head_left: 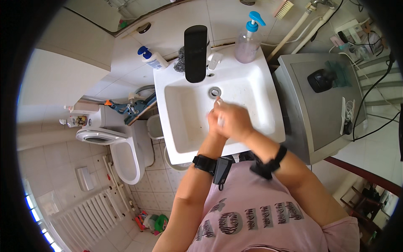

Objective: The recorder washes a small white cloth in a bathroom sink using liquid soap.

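Over the white washbasin (176, 122), my two hands are pressed together, partly blurred. My right hand (236, 121) lies closed over my left hand (215, 124), whose fingers are largely covered. White patches that look like lather (221, 120) show on the hands. Just beyond them is the round metal drain (214, 93). A faucet (196, 54) with a long black top stands over the far side of the basin. Black straps with small devices circle both wrists: the left wrist device (222, 170) and the right wrist device (268, 166).
A clear pump bottle (247, 46) with a blue top stands at the basin's back right. Back left are a white pump bottle (154, 60) and a dark scrubber (179, 61). A grey-topped appliance (310, 109) borders the right side; a toilet (126, 161) stands left.
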`<state>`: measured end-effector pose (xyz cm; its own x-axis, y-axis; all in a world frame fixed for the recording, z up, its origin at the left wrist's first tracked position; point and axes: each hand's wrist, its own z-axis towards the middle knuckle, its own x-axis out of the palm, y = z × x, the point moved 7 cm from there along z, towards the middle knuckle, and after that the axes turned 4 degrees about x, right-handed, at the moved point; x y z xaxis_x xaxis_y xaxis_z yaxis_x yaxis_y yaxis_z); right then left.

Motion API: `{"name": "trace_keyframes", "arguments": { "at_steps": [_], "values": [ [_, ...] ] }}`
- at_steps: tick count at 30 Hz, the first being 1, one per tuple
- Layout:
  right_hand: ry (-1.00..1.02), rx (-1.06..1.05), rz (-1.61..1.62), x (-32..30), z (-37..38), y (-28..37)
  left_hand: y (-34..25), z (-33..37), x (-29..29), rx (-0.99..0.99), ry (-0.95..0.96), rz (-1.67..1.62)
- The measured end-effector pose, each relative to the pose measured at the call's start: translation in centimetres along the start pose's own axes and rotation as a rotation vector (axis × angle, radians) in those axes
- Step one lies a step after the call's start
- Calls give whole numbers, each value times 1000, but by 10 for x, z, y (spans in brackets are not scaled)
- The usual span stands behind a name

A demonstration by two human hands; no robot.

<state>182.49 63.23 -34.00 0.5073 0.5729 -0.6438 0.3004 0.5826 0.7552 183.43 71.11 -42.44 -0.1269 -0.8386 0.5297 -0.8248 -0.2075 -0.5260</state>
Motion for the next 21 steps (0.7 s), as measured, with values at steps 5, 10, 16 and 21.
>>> {"name": "trace_keyframes", "arguments": {
  "at_steps": [5,10,16,21],
  "values": [
    [128,86,-54,1,18,0,-12,-3,8,-2,6,-34],
    [-6,-133,-68,-5,-15,43,-15,-8,18,-37,14,-385],
    [191,265,47,-11,24,-33,-25,0,0,-23,33,111],
    [292,426,571,-19,6,-38,-36,-3,-8,106,-29,435]
  ]
}}
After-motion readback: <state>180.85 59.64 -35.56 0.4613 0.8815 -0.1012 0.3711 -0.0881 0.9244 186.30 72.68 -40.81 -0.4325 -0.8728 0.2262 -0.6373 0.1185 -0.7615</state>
